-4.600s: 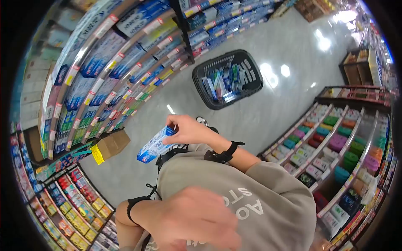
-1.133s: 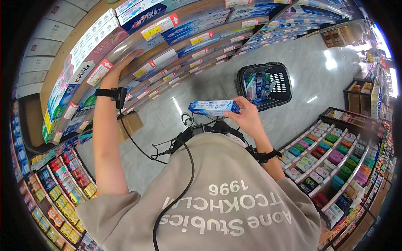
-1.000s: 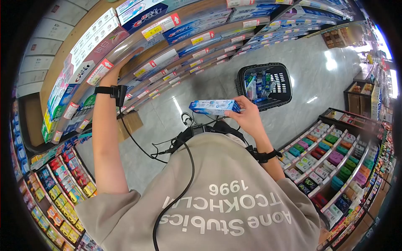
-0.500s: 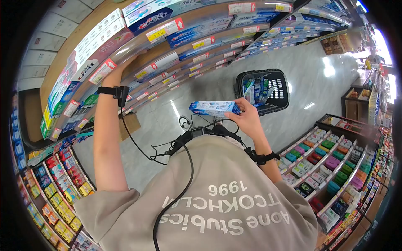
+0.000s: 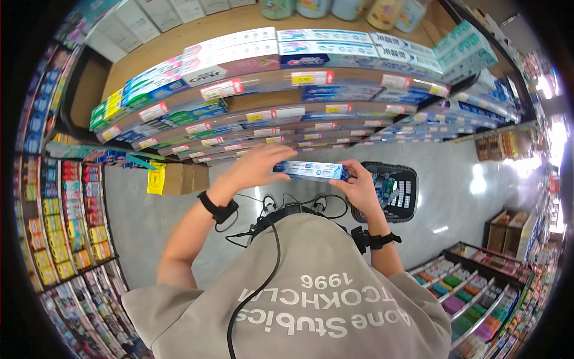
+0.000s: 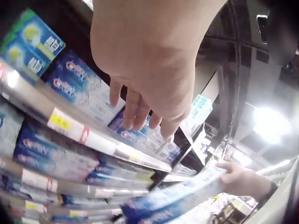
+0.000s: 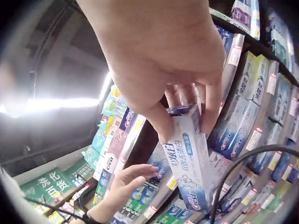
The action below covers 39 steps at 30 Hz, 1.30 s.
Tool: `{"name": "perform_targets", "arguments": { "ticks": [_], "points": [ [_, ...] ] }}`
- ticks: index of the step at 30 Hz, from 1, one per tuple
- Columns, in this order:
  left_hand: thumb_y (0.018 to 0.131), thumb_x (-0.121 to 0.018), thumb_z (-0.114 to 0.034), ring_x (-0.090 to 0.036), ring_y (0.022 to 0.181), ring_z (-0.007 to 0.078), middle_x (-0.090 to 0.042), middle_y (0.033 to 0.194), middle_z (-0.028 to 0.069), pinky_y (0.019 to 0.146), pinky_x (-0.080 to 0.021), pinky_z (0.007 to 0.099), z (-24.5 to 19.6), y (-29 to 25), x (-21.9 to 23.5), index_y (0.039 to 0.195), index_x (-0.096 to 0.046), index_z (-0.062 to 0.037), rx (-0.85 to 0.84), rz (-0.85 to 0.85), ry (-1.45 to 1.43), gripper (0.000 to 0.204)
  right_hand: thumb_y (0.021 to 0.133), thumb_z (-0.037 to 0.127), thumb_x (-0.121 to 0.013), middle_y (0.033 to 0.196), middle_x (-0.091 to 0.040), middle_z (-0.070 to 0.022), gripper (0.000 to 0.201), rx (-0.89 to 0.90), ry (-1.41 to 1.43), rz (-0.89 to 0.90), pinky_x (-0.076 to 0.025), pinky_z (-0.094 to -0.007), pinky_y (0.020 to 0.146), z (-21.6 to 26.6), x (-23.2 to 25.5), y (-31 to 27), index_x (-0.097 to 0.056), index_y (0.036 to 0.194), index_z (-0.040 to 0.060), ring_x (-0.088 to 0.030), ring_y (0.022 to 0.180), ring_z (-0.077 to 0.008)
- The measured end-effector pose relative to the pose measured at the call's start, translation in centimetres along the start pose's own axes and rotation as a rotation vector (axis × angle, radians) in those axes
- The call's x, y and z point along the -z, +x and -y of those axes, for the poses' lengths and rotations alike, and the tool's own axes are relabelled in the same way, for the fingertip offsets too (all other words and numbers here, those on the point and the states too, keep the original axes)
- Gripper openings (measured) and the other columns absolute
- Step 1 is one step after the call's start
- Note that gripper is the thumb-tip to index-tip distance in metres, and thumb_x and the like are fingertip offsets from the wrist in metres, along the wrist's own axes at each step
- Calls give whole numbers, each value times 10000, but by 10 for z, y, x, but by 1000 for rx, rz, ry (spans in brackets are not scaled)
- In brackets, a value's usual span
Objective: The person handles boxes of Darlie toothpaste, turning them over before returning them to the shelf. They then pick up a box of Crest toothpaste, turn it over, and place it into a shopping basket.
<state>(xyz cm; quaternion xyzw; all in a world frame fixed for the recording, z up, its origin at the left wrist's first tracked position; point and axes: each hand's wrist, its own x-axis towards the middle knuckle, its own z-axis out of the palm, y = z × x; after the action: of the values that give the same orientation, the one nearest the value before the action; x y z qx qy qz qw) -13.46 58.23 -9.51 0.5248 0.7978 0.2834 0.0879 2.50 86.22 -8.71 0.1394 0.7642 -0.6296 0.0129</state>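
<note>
Near the chest, my right hand point(image 5: 362, 190) pinches one end of a blue-and-white Crest toothpaste box point(image 5: 317, 170), thumb on one side and fingers on the other. In the right wrist view the toothpaste box point(image 7: 190, 161) points away from that hand, its printed face showing. My left hand point(image 5: 254, 166) overlaps the box's far end in the head view. Seen from the right wrist, the left hand point(image 7: 125, 183) stands apart from the box with fingers extended and holds nothing. The left wrist view shows the left hand point(image 6: 145, 70) before the shelf, fingers loosely straight.
Tiered shelves point(image 5: 251, 84) of toothpaste boxes curve across the front. A black basket point(image 5: 408, 186) with several packs stands on the floor at right. A cardboard box point(image 5: 186, 179) lies at left; a low rack point(image 5: 460, 293) is at lower right. A cable point(image 5: 276, 251) hangs down the shirt.
My left hand has come out of the shelf and down beside the toothpaste box. The right hand still holds the box. The head view has swung toward the shelf front.
</note>
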Motion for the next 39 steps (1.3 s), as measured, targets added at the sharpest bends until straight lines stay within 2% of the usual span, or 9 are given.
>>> {"name": "perform_targets", "arguments": {
  "ticks": [6, 10, 11, 16, 21, 24, 25, 29, 39],
  "points": [
    [865, -776, -324, -623, 1193, 331, -665, 1283, 106, 995, -504, 462, -22, -1, 9, 1339, -606, -103, 161, 122, -51, 549, 868, -37, -765, 1232, -670, -95, 418, 69, 95, 183, -569, -303, 927, 21, -12, 21, -580, 1241, -2, -649, 1135, -156],
    [845, -788, -272, -651, 1113, 347, -683, 1204, 117, 914, -537, 456, -9, -5, 15, 1282, -623, -86, 171, -74, 9, 503, 910, 3, -737, 1351, -620, -104, 444, 188, 309, 159, -573, -328, 906, 25, -20, 28, -563, 1317, 24, -619, 1173, -174],
    [842, -789, -260, -654, 1103, 348, -685, 1190, 117, 904, -540, 458, -6, -3, 24, 1271, -625, -84, 189, -93, 44, 492, 937, 18, -710, 1427, -575, -105, 499, 124, 367, 163, -576, -339, 899, 27, -19, 28, -522, 1399, 40, -602, 1216, -198],
    [828, -778, -200, -657, 1049, 337, -676, 1104, 110, 842, -551, 429, 12, 16, 58, 1194, -644, -60, 227, -263, 447, 414, 964, 63, -688, 1453, -575, -113, 525, 83, 396, 102, -576, -324, 862, 23, -3, 17, -485, 1448, 51, -664, 1128, -211],
    [801, -664, -14, -687, 1022, 307, -678, 1099, 101, 815, -568, 440, 46, 45, 57, 1143, -649, -36, 214, -305, 777, 343, 973, 116, -696, 1355, -644, -111, 501, -55, 366, 94, -567, -304, 837, 10, 12, -2, -499, 1429, 49, -697, 1046, -192],
    [795, -663, -12, -716, 940, 309, -697, 1049, 112, 751, -585, 441, 58, 64, 53, 1127, -666, -35, 401, -93, 744, 334, 969, 124, -703, 1335, -650, -107, 488, -2, 349, 64, -564, -301, 837, 18, 11, -17, -514, 1412, 46, -694, 1037, -180],
    [814, -734, -131, -697, 1024, 333, -692, 1105, 173, 803, -579, 460, 71, 69, 47, 1149, -676, -40, 464, -37, 703, 352, 959, 119, -713, 1317, -657, -102, 483, 2, 362, 57, -559, -297, 840, 23, 10, -21, -530, 1400, 45, -680, 1019, -165],
    [811, -755, -135, -680, 1076, 361, -693, 1149, 181, 884, -574, 444, 95, 78, 33, 1233, -669, -35, 275, -155, 875, 442, 944, 109, -735, 1285, -670, -93, 481, 29, 335, 89, -550, -304, 842, 22, 5, -31, -555, 1388, 60, -650, 1006, -147],
    [853, -763, -247, -576, 1263, 403, -637, 1330, 201, 1036, -487, 522, 110, 80, 26, 1335, -627, -75, 268, -156, 784, 530, 956, 148, -731, 1144, -730, -86, 368, -11, 235, 103, -545, -325, 872, 6, 1, -41, -632, 1292, 37, -680, 1027, -166]
  ]
}}
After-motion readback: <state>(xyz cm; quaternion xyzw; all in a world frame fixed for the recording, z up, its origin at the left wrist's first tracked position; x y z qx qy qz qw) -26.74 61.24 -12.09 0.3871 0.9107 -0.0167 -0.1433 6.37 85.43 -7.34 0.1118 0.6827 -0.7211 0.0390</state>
